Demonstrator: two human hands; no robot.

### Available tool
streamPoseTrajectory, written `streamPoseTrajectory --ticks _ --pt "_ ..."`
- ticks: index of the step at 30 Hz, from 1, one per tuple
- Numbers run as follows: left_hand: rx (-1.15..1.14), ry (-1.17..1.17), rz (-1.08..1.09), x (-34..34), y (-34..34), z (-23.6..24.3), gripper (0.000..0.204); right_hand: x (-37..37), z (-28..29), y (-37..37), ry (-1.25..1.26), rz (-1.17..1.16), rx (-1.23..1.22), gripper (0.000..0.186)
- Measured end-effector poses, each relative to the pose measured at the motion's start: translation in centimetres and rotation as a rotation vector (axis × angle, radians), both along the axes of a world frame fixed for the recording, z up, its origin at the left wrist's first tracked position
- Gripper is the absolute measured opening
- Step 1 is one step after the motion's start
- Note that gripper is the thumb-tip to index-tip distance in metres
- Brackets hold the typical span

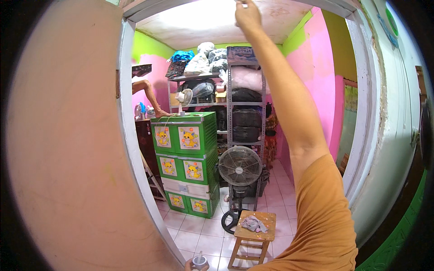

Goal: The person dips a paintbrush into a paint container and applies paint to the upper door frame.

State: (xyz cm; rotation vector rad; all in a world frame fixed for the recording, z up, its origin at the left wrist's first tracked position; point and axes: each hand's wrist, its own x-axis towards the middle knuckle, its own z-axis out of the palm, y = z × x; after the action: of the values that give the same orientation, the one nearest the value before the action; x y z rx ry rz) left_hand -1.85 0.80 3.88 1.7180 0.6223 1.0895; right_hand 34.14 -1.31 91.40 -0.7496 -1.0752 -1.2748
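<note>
My right hand (249,17) is raised high at the upper edge of the view, near the top of the door frame (190,5). Its fingers are closed, and what they hold, if anything, is cut off by the picture's edge and washed out by bright light. Low at the bottom edge, my left hand (188,265) grips a small round grey cup (199,261) with a thin stick standing in it. Only a few of that hand's fingers show around the cup.
Beyond the doorway stand a wooden stool (271,220) with a crumpled rag (254,224), a pedestal fan (240,166) and a green drawer cabinet (209,156). Another person's bare leg (151,95) rests on the cabinet's top. Metal shelves (230,108) hold bags. A door (68,135) fills the left.
</note>
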Motion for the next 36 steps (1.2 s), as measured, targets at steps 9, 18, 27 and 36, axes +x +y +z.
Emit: streamPoseTrajectory --ticks 9,18,27,36 --pt "-0.071 0.066 -0.005 -2.6 0.0 2.8 0.062 0.8 -3.0 -6.2 0.19 0.052 0.225 0.034" --pt "-0.108 0.012 -0.09 -3.7 2.0 0.9 0.055 0.3 0.4 -1.7 0.153 0.133 0.362 0.029" --pt "-0.218 0.039 -0.074 -6.0 1.1 4.6 0.055 -6.4 -4.2 3.1 0.268 0.167 -0.194 0.032" --pt "-0.27 -0.101 -0.154 -4.3 3.8 -1.5 0.057 1.0 -3.6 -8.1 0.242 0.276 0.078 0.036"
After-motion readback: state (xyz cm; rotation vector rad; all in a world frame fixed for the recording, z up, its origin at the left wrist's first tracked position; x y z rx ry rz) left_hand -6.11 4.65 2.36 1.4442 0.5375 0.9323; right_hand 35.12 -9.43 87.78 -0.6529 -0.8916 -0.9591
